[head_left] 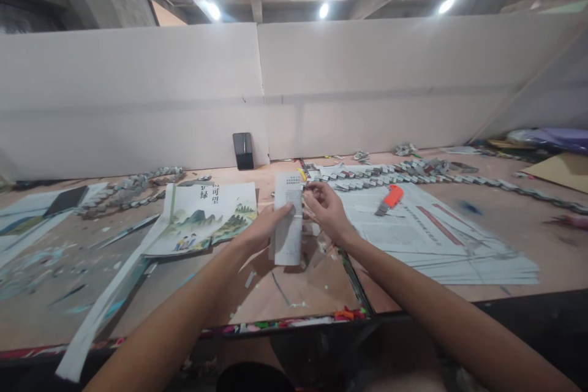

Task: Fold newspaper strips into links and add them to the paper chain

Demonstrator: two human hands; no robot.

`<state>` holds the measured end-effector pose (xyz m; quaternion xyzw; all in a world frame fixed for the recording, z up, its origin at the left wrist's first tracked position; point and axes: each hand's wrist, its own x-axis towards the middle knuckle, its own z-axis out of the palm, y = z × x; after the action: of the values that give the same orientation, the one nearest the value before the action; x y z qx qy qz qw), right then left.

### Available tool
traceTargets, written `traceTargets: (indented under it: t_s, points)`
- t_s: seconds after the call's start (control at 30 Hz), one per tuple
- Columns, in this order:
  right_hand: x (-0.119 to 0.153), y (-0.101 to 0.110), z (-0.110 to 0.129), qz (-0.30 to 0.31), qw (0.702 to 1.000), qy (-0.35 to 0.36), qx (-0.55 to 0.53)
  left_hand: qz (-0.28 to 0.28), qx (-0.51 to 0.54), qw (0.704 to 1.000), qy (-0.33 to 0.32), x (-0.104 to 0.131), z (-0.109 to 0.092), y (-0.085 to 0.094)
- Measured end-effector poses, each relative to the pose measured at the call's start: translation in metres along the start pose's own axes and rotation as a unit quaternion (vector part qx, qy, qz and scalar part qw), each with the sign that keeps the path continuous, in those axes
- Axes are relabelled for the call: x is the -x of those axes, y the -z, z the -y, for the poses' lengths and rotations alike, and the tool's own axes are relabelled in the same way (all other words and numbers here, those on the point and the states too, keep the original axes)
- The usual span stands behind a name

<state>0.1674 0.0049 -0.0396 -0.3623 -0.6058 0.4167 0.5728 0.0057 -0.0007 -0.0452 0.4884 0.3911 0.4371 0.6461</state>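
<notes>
A narrow piece of printed paper (288,242) stands upright above the middle of the table. My left hand (265,226) grips its left side, with the thumb lying across the front. At the paper's upper right edge, my right hand (327,207) is closed with its fingertips pinched together; what is between them is too small to make out. Just right of that hand, an orange-handled utility knife (391,198) lies on a stack of newspaper sheets (427,239). Behind the hands run chains of small folded paper links (367,179).
A black phone (243,150) leans against the white partition (138,92). Left are an illustrated sheet (206,220), a long white strip (103,306) overhanging the table's front edge, a pointed metal tool (128,230) and another paper chain (138,188). Paper scraps litter the paint-stained tabletop (294,294).
</notes>
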Motion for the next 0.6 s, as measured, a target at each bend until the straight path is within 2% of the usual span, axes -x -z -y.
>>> traceTargets:
  t_s: [0.07, 0.17, 0.23, 0.37, 0.5, 0.6]
  points:
    - [-0.004, 0.001, -0.002, 0.021, 0.998, -0.058, -0.023, 0.048, -0.017, 0.999, 0.020, 0.004, 0.001, -0.004]
    - [-0.006, 0.000, -0.005, 0.036, 0.990, -0.131, -0.031, 0.066, -0.057, 0.996, 0.000, 0.005, 0.002, -0.010]
    - [-0.006, 0.000, -0.005, 0.028, 0.988, -0.141, -0.050, 0.048, -0.086, 0.994, -0.041, 0.004, 0.000, -0.010]
    - [-0.004, 0.002, -0.002, 0.043, 0.987, -0.139, -0.063, -0.027, -0.094, 0.989, -0.113, 0.000, -0.007, -0.005]
    - [-0.002, 0.001, 0.000, 0.098, 0.983, -0.148, -0.038, -0.083, -0.085, 0.984, -0.135, -0.001, -0.010, -0.003]
    - [-0.002, 0.000, 0.000, 0.074, 0.989, -0.124, -0.035, -0.109, -0.112, 0.976, -0.150, -0.001, -0.008, -0.005]
